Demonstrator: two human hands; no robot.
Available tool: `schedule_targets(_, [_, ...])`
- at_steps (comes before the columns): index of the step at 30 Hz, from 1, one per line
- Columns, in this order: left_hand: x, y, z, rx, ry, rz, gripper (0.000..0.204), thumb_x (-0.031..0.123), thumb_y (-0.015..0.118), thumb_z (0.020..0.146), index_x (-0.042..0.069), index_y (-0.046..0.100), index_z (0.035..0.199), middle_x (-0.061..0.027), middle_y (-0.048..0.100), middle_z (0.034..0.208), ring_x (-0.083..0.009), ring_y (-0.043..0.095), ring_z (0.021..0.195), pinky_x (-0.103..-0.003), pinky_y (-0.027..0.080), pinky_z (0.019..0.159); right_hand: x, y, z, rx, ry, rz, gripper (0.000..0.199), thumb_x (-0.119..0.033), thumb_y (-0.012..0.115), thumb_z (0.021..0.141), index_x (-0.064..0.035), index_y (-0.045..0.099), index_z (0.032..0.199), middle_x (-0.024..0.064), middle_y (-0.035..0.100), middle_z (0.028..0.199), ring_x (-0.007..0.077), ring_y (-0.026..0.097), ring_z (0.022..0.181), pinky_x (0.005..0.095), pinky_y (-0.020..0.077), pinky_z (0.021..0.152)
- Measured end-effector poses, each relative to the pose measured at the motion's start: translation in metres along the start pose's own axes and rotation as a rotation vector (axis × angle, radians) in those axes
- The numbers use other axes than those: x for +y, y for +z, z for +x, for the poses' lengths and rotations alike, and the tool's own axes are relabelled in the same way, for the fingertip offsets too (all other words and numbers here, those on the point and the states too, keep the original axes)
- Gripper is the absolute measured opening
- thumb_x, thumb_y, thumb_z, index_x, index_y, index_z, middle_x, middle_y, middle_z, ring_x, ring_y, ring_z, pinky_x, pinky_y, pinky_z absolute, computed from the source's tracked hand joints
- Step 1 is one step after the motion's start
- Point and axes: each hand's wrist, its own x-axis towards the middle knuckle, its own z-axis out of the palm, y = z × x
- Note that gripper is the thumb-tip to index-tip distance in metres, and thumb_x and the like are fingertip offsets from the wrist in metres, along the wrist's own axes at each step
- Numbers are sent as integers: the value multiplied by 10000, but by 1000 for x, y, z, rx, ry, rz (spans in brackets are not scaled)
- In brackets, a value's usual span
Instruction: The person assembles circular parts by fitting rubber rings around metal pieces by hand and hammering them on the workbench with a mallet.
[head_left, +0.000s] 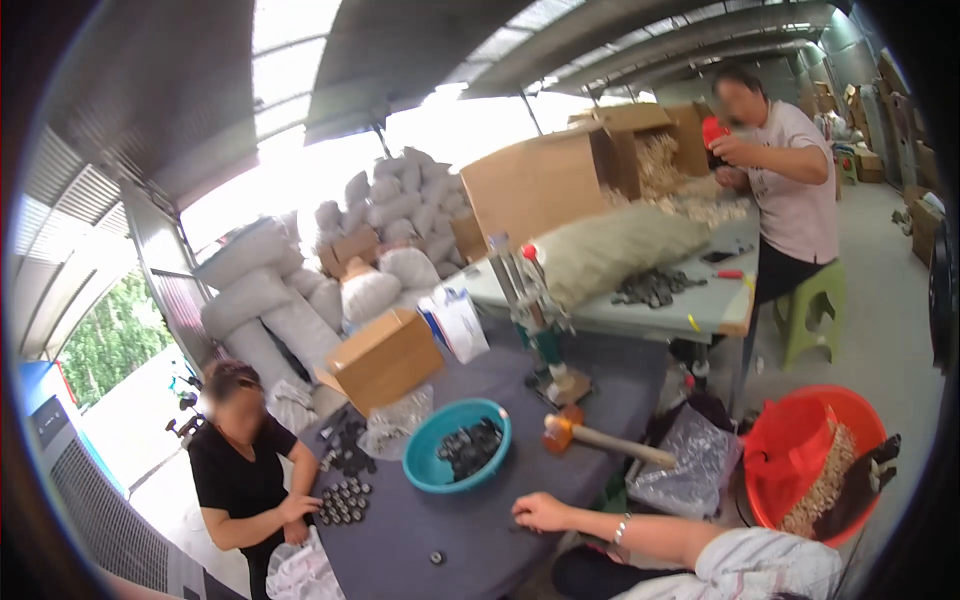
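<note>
The person's right hand (541, 512) is low over the dark tabletop (400, 520), fingers curled together; whether they grip anything cannot be told. The left hand is out of view. A small round black part (437, 557) lies to the left; farther off, a teal plastic basin (413, 466) holds black pieces (470, 450), and a wooden-handled mallet (565, 430) lies right of it.

Pale sleeve (765, 562), silvery wristband (621, 530)

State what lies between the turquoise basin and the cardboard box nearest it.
In the head view, a crumpled clear plastic bag lies between the turquoise basin and the cardboard box.
</note>
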Motion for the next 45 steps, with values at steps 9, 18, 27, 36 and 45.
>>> schedule_targets(9, [55,45,-69,-20,-248,-95,400,41,456,832,-122,497,1195,-198,593,1131,-261,594,1006,-351,444,841,-6,-5,6,3,-13,-20,207,-101,582,833,5,610,1009,40,602,684,87,553,516,257,473,465])
schedule_targets(18, [96,44,-84,-186,-372,-250,399,38,454,833,-123,497,1196,-203,594,1128,-266,596,1010,-352,447,841,-11,-1,-1,23,7,83,174,-60,585,827,23,615,977,35,599,686,81,535,501,250,457,442])
schedule_targets(27, [120,1,-57,-476,-452,-193,399,35,451,834,-124,497,1197,-209,596,1124,-271,599,1014,-353,451,842,-11,7,4,-6,22,177,202,-48,585,793,26,624,977,74,623,712,122,583,520,282,494,459])
schedule_targets(36, [166,-15,-326,-776,-1557,-68,192,63,624,802,-10,668,974,-125,644,808,-210,616,744,-295,476,693,-14,-2,5,-32,47,197,156,-64,595,820,12,632,951,9,591,714,61,539,569,214,455,471])
schedule_targets(45, [211,0,-403,-1421,-1396,290,281,265,543,869,23,666,941,-183,628,961,-359,612,883,-452,481,786,-12,-2,3,-23,78,167,152,-63,591,830,13,633,955,3,594,734,58,532,570,207,448,469])
